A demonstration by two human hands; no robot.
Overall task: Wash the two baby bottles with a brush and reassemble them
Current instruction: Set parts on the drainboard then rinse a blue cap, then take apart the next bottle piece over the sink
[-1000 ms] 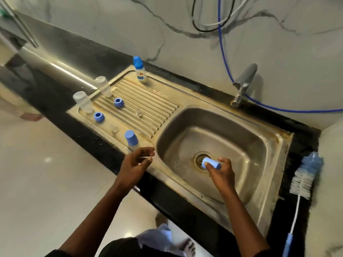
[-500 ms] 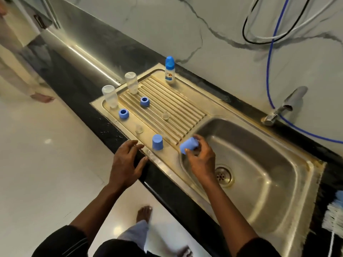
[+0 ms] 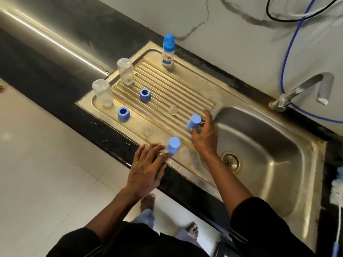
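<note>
The person wears a loose black top. Its left sleeve [image 3: 79, 242] and right sleeve [image 3: 259, 225] end near the elbows, leaving the forearms, the left hand [image 3: 146, 171] and the right hand [image 3: 205, 136] uncovered. Lower down, pale blue-grey trouser legs [image 3: 146, 217] reach to two bare feet [image 3: 147, 202].

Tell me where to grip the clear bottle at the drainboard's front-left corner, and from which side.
Grip the clear bottle round its mid-wall, coming from the counter's front edge. It stands on end, its round sides free; the blue ring beside it stands apart, so fingers should fit.
</note>
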